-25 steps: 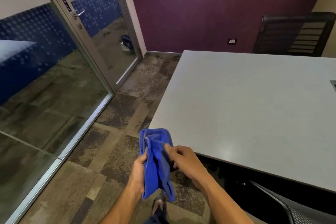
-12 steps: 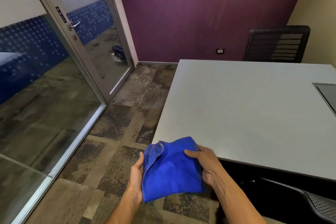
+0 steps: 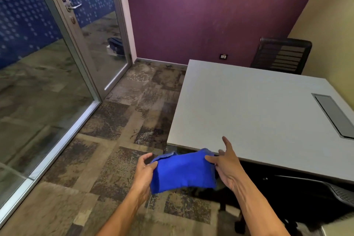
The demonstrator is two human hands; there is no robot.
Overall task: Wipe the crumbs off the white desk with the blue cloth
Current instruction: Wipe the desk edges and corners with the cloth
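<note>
Your left hand (image 3: 145, 170) and right hand (image 3: 226, 165) pinch opposite edges of the blue cloth (image 3: 183, 171), apparently folded, just before the white desk (image 3: 258, 113).

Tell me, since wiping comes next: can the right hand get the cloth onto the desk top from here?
Probably yes. The right hand grips the blue cloth right beside the white desk near edge, and nothing lies between them. The left hand also holds the cloth.

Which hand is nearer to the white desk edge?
Right. The right hand grips the blue cloth just beside the white desk edge; the left hand holds the far end.
</note>
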